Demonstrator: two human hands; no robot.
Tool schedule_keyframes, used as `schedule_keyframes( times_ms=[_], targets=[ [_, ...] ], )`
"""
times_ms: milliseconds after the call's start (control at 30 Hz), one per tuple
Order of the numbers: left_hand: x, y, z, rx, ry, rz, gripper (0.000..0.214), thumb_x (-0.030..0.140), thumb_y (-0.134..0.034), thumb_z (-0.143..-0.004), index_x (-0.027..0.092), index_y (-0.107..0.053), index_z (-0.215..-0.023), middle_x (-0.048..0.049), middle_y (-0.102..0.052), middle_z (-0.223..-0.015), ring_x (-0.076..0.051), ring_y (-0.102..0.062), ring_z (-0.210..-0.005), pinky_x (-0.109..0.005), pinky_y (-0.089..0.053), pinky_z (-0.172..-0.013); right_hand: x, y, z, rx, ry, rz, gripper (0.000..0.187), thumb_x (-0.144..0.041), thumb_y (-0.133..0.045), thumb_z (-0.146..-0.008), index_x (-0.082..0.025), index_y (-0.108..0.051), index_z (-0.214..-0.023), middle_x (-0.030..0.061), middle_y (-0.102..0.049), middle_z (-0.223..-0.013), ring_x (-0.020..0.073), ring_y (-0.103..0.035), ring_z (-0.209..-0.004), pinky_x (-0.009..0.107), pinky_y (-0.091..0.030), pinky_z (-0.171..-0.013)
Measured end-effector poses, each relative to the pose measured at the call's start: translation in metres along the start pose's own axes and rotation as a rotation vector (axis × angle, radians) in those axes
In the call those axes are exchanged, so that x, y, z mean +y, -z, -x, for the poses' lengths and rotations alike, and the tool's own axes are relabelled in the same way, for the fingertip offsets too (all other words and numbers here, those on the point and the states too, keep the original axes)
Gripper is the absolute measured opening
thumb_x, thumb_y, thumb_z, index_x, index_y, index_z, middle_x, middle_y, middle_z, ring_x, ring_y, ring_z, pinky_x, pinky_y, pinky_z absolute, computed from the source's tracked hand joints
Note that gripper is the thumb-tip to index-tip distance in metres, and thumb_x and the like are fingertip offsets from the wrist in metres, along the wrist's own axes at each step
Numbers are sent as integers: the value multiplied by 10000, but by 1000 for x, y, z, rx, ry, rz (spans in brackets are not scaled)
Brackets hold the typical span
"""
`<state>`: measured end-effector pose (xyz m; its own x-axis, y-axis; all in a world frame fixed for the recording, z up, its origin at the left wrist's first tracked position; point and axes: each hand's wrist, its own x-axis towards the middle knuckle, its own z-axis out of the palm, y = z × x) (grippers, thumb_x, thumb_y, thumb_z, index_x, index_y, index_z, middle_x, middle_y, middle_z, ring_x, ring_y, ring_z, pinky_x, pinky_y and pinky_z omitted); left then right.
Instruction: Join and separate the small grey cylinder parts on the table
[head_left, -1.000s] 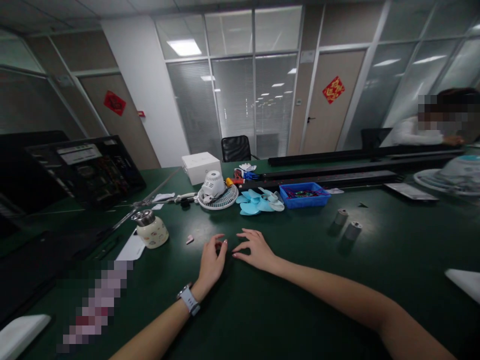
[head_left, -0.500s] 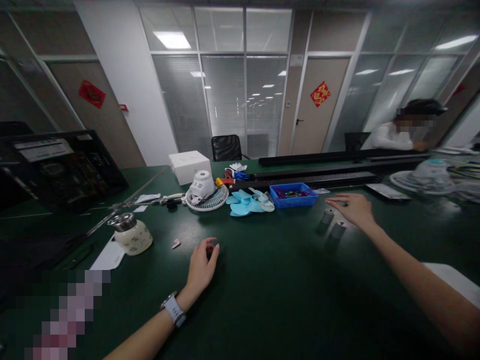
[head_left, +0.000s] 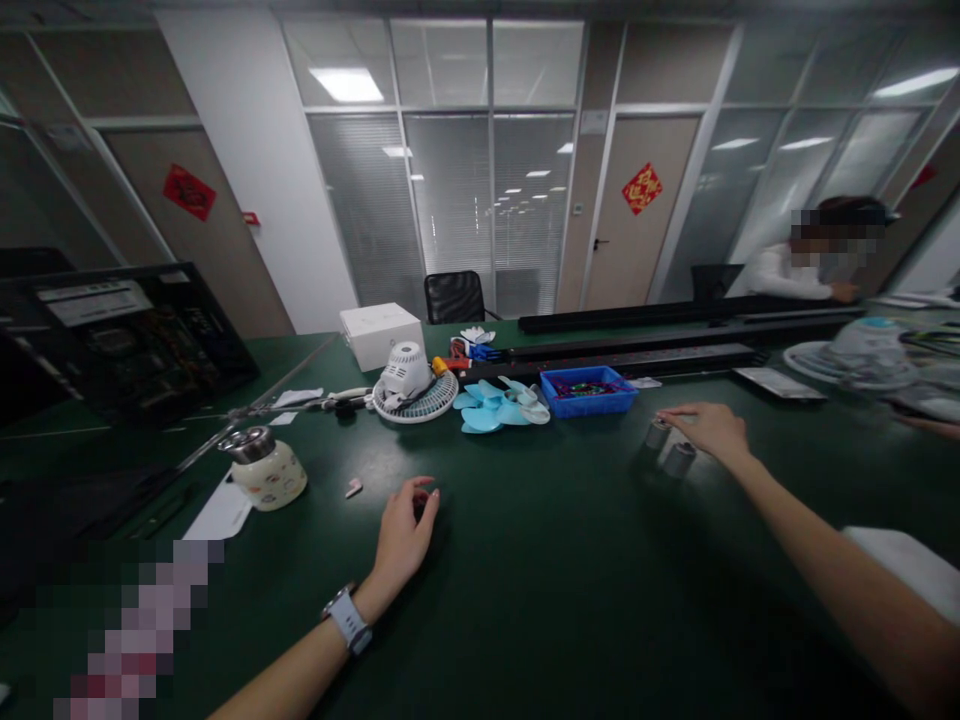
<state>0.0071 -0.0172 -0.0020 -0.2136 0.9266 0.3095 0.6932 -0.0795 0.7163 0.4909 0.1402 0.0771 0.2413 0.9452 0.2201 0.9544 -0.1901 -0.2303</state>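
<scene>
You're holding your right hand (head_left: 709,430) out over the right half of the tabletop (head_left: 525,600). It's palm down, with the fingers lying loosely side by side, pointing left and closing on nothing. Two short grey cylinders are standing on end right at that hand: the farther cylinder (head_left: 658,433) is sitting at your fingertips, and the nearer cylinder (head_left: 681,459) is sitting just beside your thumb. I can't tell whether you're touching either one. Both are lying to the left of your palm with their long axes upright, and the pair is running on a slant from far-left to near-right. Your left hand (head_left: 405,535) is well apart from them, resting near the middle of the tabletop with a watch (head_left: 347,618) on the wrist. Its fingers are curling over a small dark piece (head_left: 420,505), and I can't tell whether they're pinching it or only covering it. Toward the far edge, a blue tray (head_left: 589,392) is sitting just beyond the cylinders, with pale blue fan blades (head_left: 499,405) and a white fan grille (head_left: 412,390) to its left. A lidded jar (head_left: 266,470) is standing toward the left edge, and another person (head_left: 795,272) is working at the far right corner.
</scene>
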Motion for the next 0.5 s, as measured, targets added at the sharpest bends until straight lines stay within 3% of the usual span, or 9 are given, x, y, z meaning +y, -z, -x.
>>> schedule_keyframes(
  times_ms=[300, 500],
  targets=[
    [5, 1, 1, 4, -21, -11, 400, 481, -454, -889, 184, -577, -1129, -82, -652, -920, -256, -621, -908, -450, -492, -830, 1, -2, -2, -107, -43, 6, 463, -614, -513, -857, -294, -741, -1103, 151, -664, -1153, 307, -593, -992, 387, -392, -771],
    [3, 1, 0, 10, -32, -17, 394, 469, -474, -879, 183, -587, -1125, -80, -663, -917, -248, -622, -899, -444, -495, -836, 14, -9, -4, -57, -17, -69, 548, -589, -381, -925, -231, -709, -1180, 184, -623, -1232, 323, -580, -1066, 396, -394, -796]
  ],
)
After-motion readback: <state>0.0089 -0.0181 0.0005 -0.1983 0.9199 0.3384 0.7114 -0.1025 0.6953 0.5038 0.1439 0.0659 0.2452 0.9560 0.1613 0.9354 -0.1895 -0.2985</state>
